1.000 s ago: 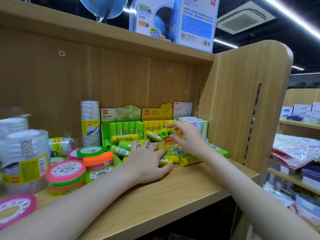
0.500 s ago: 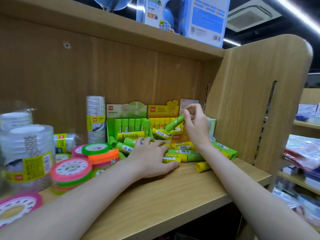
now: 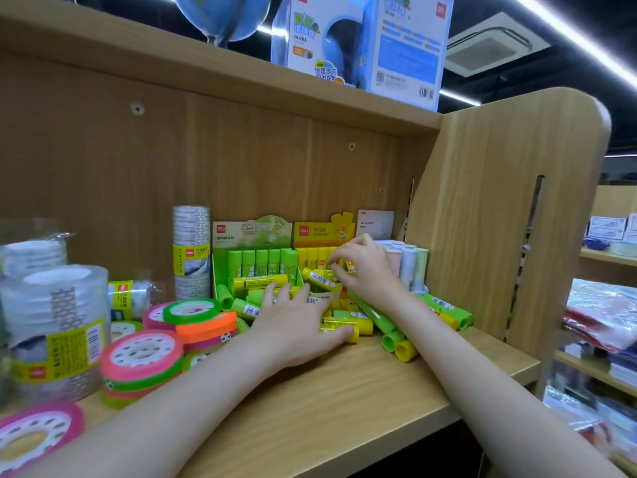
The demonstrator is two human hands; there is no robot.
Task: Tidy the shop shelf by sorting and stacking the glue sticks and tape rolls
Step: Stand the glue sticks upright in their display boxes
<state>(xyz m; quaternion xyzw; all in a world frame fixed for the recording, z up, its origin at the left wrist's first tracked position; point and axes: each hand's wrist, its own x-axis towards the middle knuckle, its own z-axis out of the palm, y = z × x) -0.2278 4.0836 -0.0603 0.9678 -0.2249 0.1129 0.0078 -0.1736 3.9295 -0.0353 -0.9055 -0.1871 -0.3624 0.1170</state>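
At the far boxes your right hand (image 3: 365,267), fingers pinched but contents unclear, works while your left hand (image 3: 296,326) lies flat, fingers spread, on loose glue sticks (image 3: 348,322) mostly unsorted, colored tape rolls (image 3: 141,357) partly stacked.

Shelf: a light wood board (image 3: 344,401) is seen, backed by a wood panel and closed at the right by a side panel (image 3: 510,215)
Left end: clear tape rolls (image 3: 55,315) are stacked in wrapped columns; a pink tape roll (image 3: 34,432) is laid flat at the front edge
Middle: coloured tape rolls (image 3: 144,357) are piled flat
Back: a green display box (image 3: 255,257) and a yellow display box (image 3: 320,236) are stood side by side
Right: loose glue sticks (image 3: 393,332) are heaped before the boxes; pastel sticks (image 3: 408,267) are stood upright by the side panel
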